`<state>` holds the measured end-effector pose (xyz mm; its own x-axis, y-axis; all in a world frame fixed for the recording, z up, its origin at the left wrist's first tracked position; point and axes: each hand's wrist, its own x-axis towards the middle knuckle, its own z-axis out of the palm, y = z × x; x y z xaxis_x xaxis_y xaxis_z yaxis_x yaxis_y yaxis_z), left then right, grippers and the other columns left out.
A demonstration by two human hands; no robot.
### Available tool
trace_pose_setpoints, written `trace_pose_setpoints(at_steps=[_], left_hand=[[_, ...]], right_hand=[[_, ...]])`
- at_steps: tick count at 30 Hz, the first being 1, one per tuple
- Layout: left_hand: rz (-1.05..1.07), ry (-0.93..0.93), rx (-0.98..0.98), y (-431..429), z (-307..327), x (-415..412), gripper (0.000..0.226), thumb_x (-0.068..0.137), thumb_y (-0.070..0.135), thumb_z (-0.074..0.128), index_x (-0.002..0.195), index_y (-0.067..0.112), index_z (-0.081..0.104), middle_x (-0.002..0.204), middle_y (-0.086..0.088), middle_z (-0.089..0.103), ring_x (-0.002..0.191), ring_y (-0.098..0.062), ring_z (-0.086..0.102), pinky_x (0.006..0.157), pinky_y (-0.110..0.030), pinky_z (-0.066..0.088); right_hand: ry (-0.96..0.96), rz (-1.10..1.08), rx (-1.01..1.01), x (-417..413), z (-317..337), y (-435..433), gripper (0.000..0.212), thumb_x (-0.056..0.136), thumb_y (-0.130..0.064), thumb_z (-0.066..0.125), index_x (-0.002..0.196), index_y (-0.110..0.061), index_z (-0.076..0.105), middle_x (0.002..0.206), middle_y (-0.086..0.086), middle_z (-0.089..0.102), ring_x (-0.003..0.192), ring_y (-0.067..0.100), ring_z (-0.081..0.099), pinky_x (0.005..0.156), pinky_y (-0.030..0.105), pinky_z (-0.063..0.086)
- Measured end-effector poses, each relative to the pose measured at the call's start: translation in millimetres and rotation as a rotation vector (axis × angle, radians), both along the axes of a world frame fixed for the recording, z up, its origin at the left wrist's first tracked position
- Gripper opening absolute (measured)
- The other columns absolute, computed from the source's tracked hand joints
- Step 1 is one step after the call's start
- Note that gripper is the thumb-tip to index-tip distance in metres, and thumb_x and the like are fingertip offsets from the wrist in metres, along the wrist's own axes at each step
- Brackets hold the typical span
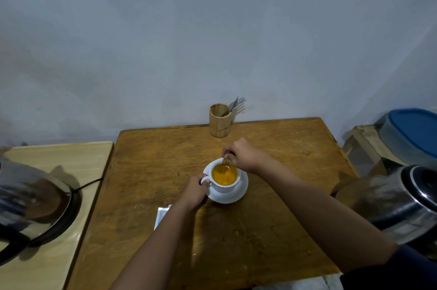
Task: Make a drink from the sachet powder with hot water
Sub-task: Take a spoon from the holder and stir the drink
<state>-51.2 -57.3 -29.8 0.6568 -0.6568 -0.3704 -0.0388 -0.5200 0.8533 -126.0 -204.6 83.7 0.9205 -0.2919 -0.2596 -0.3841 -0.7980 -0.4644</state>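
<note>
- Near the front edge of the brown wooden bench, a white torn sachet lies empty-looking.
- Mid-bench, the left hand pinches the handle of the white ceramic cup on its saucer.
- The right hand, closed on a thin metal spoon, stirs: the mixing step; next, probably lifting the spoon out.
- The drink is opaque orange.

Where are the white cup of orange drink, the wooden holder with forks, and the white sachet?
White cup of orange drink (225,185): head view, on its front outer wall.
Round wooden holder with forks (219,124): head view, on its side wall.
White sachet (160,216): head view, on the visible flat part beside the left forearm.
</note>
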Motion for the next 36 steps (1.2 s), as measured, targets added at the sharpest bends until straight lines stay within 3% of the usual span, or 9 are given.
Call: trace_pose_setpoints(at_steps=[3, 6, 12, 18, 28, 32, 36], left_hand=[[-0.015, -0.003, 0.003, 0, 0, 0, 0.017, 0.095, 0.014, 0.043, 0.099, 0.015, 0.060, 0.099, -0.010, 0.063, 0.088, -0.019, 0.055, 0.067, -0.021, 0.042], [-0.022, -0.010, 0.014, 1, -1, 1, 0.020, 0.095, 0.015, 0.043, 0.103, 0.014, 0.061, 0.100, -0.010, 0.063, 0.089, -0.019, 0.055, 0.068, -0.021, 0.042], [-0.019, 0.009, 0.040, 0, 1, 1, 0.023, 0.095, 0.017, 0.043, 0.108, 0.013, 0.061, 0.101, -0.009, 0.062, 0.087, -0.017, 0.055, 0.067, -0.022, 0.042], [-0.030, 0.002, 0.021, 2, 1, 2, 0.018, 0.095, 0.015, 0.043, 0.097, 0.017, 0.060, 0.097, -0.009, 0.063, 0.085, -0.019, 0.056, 0.067, -0.024, 0.042], [-0.045, 0.001, 0.034, 1, 2, 3, 0.021, 0.095, 0.016, 0.042, 0.104, 0.012, 0.062, 0.103, -0.015, 0.065, 0.086, -0.020, 0.056, 0.072, -0.029, 0.043], [-0.068, -0.003, 0.048, 1, 4, 2, 0.020, 0.096, 0.017, 0.041, 0.100, 0.015, 0.060, 0.099, -0.011, 0.063, 0.086, -0.020, 0.055, 0.069, -0.026, 0.042], [-0.066, -0.013, 0.049, 1, 4, 2, 0.017, 0.096, 0.017, 0.041, 0.096, 0.018, 0.058, 0.098, -0.010, 0.062, 0.086, -0.020, 0.055, 0.068, -0.028, 0.042]], right_hand=[[0.025, -0.030, -0.025, -1, 2, -8, 0.022, 0.093, -0.011, 0.049, 0.105, -0.009, 0.068, 0.112, 0.011, 0.065, 0.087, 0.017, 0.060, 0.078, 0.031, 0.052], [0.058, -0.025, -0.023, -6, 4, -9, 0.021, 0.093, -0.011, 0.050, 0.106, -0.010, 0.067, 0.108, 0.010, 0.065, 0.066, 0.005, 0.049, 0.062, 0.021, 0.042], [0.063, -0.049, 0.028, -7, 2, -5, 0.019, 0.091, -0.016, 0.056, 0.105, -0.011, 0.068, 0.107, 0.009, 0.067, 0.087, 0.016, 0.060, 0.075, 0.028, 0.051], [0.007, -0.056, 0.075, 0, 0, 9, 0.021, 0.093, -0.012, 0.051, 0.105, -0.007, 0.068, 0.112, 0.013, 0.065, 0.101, 0.024, 0.060, 0.084, 0.034, 0.051], [0.074, -0.066, -0.069, -1, 8, 8, 0.021, 0.094, -0.011, 0.048, 0.106, -0.008, 0.064, 0.110, 0.013, 0.065, 0.095, 0.024, 0.061, 0.073, 0.031, 0.049], [0.109, -0.036, -0.030, -3, 10, 10, 0.020, 0.093, -0.011, 0.050, 0.106, -0.009, 0.065, 0.109, 0.010, 0.064, 0.089, 0.019, 0.058, 0.071, 0.027, 0.046], [0.067, -0.068, 0.042, 1, 8, 14, 0.019, 0.092, -0.012, 0.053, 0.105, -0.007, 0.067, 0.108, 0.011, 0.066, 0.095, 0.021, 0.061, 0.079, 0.030, 0.051]])
